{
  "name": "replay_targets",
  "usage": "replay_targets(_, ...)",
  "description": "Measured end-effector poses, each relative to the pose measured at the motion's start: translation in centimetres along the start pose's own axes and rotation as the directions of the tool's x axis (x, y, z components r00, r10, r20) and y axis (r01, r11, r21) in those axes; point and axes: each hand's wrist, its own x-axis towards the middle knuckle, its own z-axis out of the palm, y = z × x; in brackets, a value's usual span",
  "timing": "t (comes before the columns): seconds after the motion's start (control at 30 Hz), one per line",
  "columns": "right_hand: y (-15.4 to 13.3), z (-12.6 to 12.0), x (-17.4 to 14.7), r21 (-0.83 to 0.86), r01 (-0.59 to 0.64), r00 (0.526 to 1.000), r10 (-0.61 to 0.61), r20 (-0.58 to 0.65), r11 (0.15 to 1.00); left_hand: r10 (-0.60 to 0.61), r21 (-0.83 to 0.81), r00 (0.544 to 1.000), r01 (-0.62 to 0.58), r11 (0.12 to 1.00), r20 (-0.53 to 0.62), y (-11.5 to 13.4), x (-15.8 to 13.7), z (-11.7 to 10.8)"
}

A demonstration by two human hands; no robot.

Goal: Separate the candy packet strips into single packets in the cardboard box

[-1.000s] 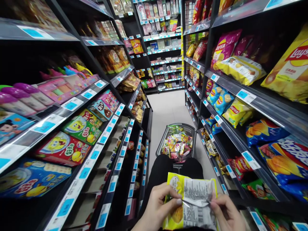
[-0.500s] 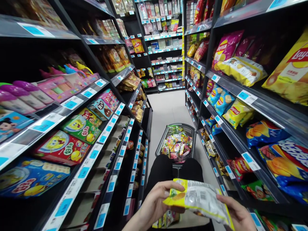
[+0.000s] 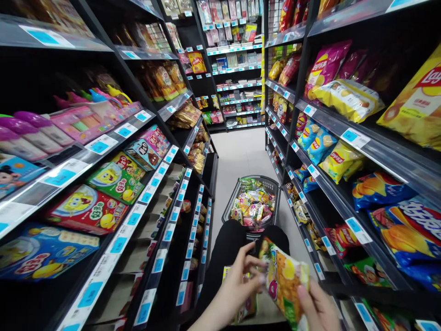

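A snack packet [image 3: 284, 280], its printed front with a golden food picture facing me, is tilted above my lap. My right hand [image 3: 319, 303] grips it at its lower right side, thumb on the front. Beside the packet's left edge is my left hand [image 3: 241, 280], fingers apart and slightly blurred; whether the fingertips touch the packet I cannot tell. Below, partly hidden by my left hand and forearm, more packets [image 3: 251, 305] sit at my lap. Past my knees stands a dark grey shopping basket [image 3: 275, 186] holding many small colourful packets.
Shelves flank the narrow aisle. Boxed snacks [image 3: 87, 209] and pink toy-like packs [image 3: 82, 124] fill the left one; chip bags [image 3: 341, 161] fill the right one. A shelf of hanging goods [image 3: 237, 59] closes the far end. Grey floor [image 3: 241, 151] shows beyond the basket.
The packet has been turned from its silvery back to its printed front and stands more upright. My left hand no longer clasps its left end, and its fingers have spread.
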Motion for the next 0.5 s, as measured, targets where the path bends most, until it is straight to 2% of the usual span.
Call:
replay_targets(0.1,-1.1,2.6,-0.3,-0.085,0.177,0.977,-0.164,0.138,0.981,0.053,-0.216,0.967,0.003,0.976,0.249,-1.4,-0.5,1.1)
replay_targets(0.17,-1.5,3.5,-0.4,-0.077,0.222,0.958,-0.203,0.203,0.972,0.01,-0.291,0.963,0.071,0.954,0.268,-1.5,-0.7,1.5)
replay_targets(0.23,-1.7,3.3,-0.4,-0.009,0.192,0.97,-0.188,0.153,0.981,-0.086,-0.343,0.969,0.163,0.925,0.23,-1.0,-1.0,1.5)
replay_targets(0.3,-1.6,2.1,0.0,0.012,0.172,0.985,-0.171,-0.038,0.985,-0.17,-0.399,0.956,0.255,0.881,0.237,-0.1,-1.2,1.2)
replay_targets(0.37,-1.3,0.5,0.7,-0.026,0.153,0.964,-0.155,-0.215,0.988,-0.201,-0.445,0.942,0.307,0.841,0.269,0.8,-1.5,0.8)
replay_targets(0.4,-1.2,-0.2,1.0,0.002,0.121,0.967,-0.118,-0.225,0.993,-0.204,-0.462,0.937,0.319,0.827,0.283,1.0,-1.6,0.7)
replay_targets(0.43,-1.1,-0.8,1.2,0.075,0.067,0.983,-0.053,-0.173,0.995,-0.203,-0.475,0.935,0.326,0.818,0.292,1.2,-1.6,0.6)
replay_targets(0.5,-0.8,-1.5,1.5,0.267,-0.102,0.995,0.098,0.028,0.958,-0.203,-0.485,0.936,0.325,0.812,0.288,1.1,-1.5,0.7)
